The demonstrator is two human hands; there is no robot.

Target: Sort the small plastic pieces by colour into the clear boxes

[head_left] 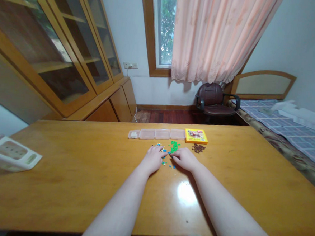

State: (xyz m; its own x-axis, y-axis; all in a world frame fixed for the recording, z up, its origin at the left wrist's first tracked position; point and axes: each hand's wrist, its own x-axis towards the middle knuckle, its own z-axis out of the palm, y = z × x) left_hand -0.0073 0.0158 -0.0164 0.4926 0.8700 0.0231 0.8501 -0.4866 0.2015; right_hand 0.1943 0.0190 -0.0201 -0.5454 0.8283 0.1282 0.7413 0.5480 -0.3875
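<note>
On the wooden table, my left hand [152, 159] rests palm down with its fingers apart over small blue, white and yellow pieces [164, 151]. Opposite it, my right hand [186, 159] reaches in from the right, fingers stretched and fingertips touching or just above the same scatter. I see nothing held in either hand, though the fingertips are small in the view. A heap of green pieces [174, 146] lies just beyond my fingertips. To the right is a pile of brown pieces [198, 148]. A few blue bits [172, 167] lie nearer to me, between my wrists.
Behind the pieces stand several clear plastic trays [147, 134] in a row, with a yellow box [196, 136] at their right end. A white tower-shaped power strip [12, 152] is at the table's left. Beyond are a brown chair [212, 96] and a bed [271, 111].
</note>
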